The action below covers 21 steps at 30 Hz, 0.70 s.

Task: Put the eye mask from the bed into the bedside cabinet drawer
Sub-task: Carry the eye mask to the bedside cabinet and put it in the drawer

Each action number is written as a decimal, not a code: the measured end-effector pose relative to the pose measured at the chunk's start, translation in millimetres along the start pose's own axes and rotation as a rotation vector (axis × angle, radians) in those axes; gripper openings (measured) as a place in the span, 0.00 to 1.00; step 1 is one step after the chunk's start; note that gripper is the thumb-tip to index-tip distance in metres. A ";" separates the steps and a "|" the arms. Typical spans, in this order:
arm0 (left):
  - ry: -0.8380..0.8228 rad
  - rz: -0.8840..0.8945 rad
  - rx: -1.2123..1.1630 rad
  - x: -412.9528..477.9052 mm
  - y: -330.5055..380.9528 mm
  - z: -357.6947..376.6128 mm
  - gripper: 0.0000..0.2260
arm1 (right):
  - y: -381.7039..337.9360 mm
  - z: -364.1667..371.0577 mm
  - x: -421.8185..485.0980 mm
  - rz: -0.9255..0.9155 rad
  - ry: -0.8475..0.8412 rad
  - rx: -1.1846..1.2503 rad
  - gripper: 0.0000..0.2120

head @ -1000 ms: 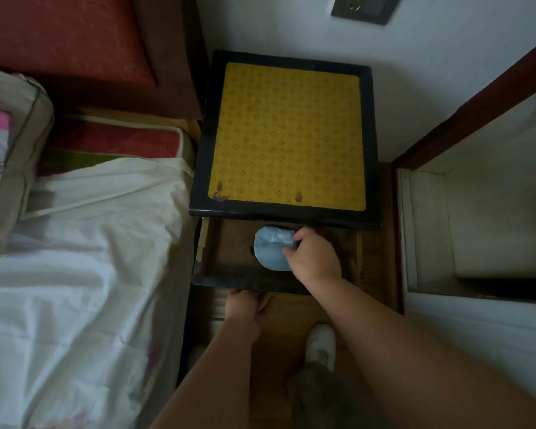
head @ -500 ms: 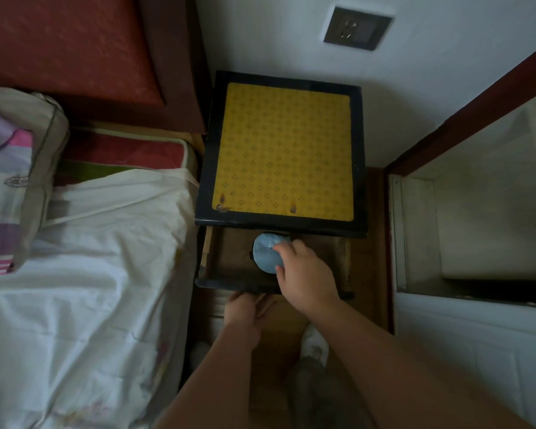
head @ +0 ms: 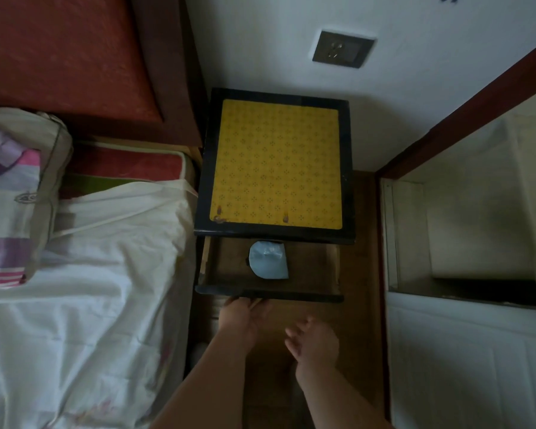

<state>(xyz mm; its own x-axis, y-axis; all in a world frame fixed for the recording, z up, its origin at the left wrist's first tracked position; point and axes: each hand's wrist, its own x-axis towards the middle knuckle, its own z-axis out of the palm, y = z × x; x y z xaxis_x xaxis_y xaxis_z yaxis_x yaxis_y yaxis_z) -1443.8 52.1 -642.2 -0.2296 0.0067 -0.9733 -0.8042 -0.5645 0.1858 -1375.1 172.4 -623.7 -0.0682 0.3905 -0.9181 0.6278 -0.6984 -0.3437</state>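
— The left hand [head: 245,317] is at the drawer's [head: 270,295] front edge, its grip closed on the pull underneath. And the mask?

— The eye mask [head: 268,260] lies in the drawer near the back edge, under the bedside cabinet [head: 276,162]. The right hand [head: 314,337] has let go and drawn back, fingers spread, empty.

— So I'd say only closing the drawer remains.

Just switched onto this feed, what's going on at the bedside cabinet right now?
The light blue eye mask lies folded in the open drawer of the bedside cabinet, with nobody touching it. The left hand is at the drawer's front edge; its grip isn't clear. The right hand hangs open and empty below the drawer.
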 end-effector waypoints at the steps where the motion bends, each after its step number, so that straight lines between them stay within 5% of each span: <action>1: -0.005 0.000 0.003 1.0 0.7 -0.9 0.08 | -3.6 1.3 -1.4 0.062 -0.020 0.088 0.16; 6: -0.038 0.019 -0.013 7.5 -1.4 -10.9 0.10 | -32.3 14.6 -7.3 0.104 -0.114 0.366 0.17; 16: -0.203 0.085 -0.073 14.7 28.9 22.7 0.12 | -78.2 43.2 -7.2 0.025 -0.229 0.418 0.16; 21: -0.250 0.103 -0.093 24.8 51.2 50.5 0.23 | -102.0 56.3 7.0 -0.005 -0.282 0.467 0.15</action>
<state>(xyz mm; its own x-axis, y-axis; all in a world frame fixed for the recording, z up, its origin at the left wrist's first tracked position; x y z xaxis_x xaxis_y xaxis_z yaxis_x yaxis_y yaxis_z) -1518.4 65.0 -649.9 -0.4451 0.1424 -0.8841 -0.7184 -0.6462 0.2575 -1483.2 212.5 -606.1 -0.3155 0.2635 -0.9116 0.2196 -0.9143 -0.3403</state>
